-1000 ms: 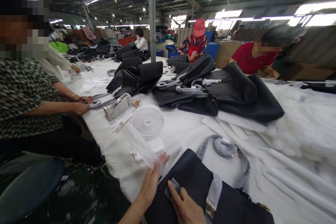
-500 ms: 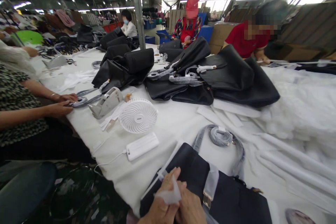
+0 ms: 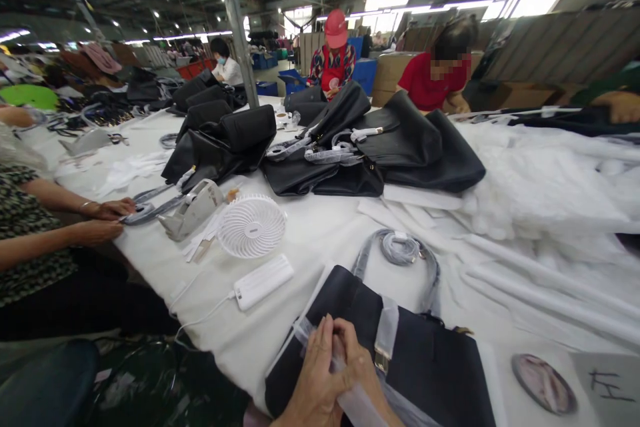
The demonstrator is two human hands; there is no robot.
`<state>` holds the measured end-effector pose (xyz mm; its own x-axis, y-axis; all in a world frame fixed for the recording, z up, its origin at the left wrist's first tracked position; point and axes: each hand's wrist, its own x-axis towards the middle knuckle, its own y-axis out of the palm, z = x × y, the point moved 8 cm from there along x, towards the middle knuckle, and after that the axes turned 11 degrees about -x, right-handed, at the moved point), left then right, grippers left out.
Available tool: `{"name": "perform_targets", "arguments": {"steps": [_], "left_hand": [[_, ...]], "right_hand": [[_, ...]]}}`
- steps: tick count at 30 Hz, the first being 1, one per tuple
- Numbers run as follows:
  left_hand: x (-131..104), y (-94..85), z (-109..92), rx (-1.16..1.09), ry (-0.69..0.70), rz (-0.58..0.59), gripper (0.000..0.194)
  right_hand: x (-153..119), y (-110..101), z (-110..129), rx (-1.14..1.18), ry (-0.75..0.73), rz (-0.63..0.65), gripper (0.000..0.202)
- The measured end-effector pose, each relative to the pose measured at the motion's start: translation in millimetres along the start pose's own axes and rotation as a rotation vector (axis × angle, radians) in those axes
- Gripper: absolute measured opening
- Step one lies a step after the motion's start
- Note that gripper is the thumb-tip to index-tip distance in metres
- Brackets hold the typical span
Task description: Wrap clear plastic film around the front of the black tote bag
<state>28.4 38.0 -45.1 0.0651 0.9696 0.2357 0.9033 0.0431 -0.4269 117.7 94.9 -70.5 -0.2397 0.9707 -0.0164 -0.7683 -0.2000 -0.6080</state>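
A black handbag (image 3: 425,360) lies flat on the table in front of me, its upper handle (image 3: 436,273) wrapped in translucent film. My left hand (image 3: 314,373) and my right hand (image 3: 357,360) meet over the bag's near left part, fingers closed. Between them they grip a strip of translucent white wrapping film (image 3: 361,403), whose loose end trails below my right hand. What lies under the fingers is partly hidden. To the right of my hands, a wrapped strap with a gold buckle (image 3: 382,360) crosses the bag's front.
A white fan (image 3: 251,227), a power bank (image 3: 264,281) and a tape dispenser (image 3: 193,209) stand to the left. Black bags (image 3: 410,140) are piled behind, with white film (image 3: 545,180) heaped at right. A round picture disc (image 3: 544,383) lies near right. Co-workers sit around the table.
My hands have shifted their hold, and the film's free end has moved from above my left hand to below my right. The view has turned slightly right, showing the disc fully.
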Motion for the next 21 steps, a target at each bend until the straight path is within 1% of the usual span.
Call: {"name": "perform_targets", "arguments": {"steps": [2, 3, 5, 8, 10, 13, 14, 16, 18, 19, 21], "left_hand": [[-1.5, 6.0, -13.1, 0.169, 0.163, 0.059, 0.064], [-2.3, 8.3, -18.6, 0.258, 0.221, 0.083, 0.066], [-2.3, 10.6, -25.1, 0.399, 0.247, 0.108, 0.070], [-1.7, 12.5, -31.2, 0.534, 0.225, 0.110, 0.078], [-2.4, 14.4, -34.9, 0.571, 0.243, 0.094, 0.083], [-3.7, 17.7, -35.5, 0.562, 0.265, 0.084, 0.089], [-4.0, 18.7, -34.7, 0.556, 0.265, 0.085, 0.091], [-4.5, 19.6, -33.2, 0.555, 0.261, 0.080, 0.096], [-5.0, 20.5, -32.4, 0.561, 0.259, 0.082, 0.097], [-5.1, 21.0, -32.2, 0.564, 0.260, 0.088, 0.097], [-5.4, 21.9, -32.7, 0.571, 0.274, 0.099, 0.093]], "right_hand": [[-2.4, -10.2, -3.9, 0.085, 0.038, -0.093, 0.040], [-3.9, -15.5, -4.7, 0.126, 0.054, -0.139, 0.042], [-6.2, -25.9, -3.2, 0.214, 0.080, -0.213, 0.045], [-6.2, -44.0, 4.2, 0.345, 0.114, -0.269, 0.045], [-8.4, -66.2, 7.4, 0.408, 0.145, -0.318, 0.046], [-25.9, -114.6, 1.2, 0.422, 0.229, -0.400, 0.049], [-36.5, -130.1, -4.4, 0.413, 0.279, -0.405, 0.053], [-62.9, -149.8, -19.3, 0.417, 0.417, -0.339, 0.066], [-92.2, -154.7, -31.8, 0.449, 0.549, -0.240, 0.076], [-104.4, -153.3, -34.4, 0.451, 0.585, -0.196, 0.077], [-118.4, -147.3, -31.9, 0.394, 0.576, -0.142, 0.073]]}}
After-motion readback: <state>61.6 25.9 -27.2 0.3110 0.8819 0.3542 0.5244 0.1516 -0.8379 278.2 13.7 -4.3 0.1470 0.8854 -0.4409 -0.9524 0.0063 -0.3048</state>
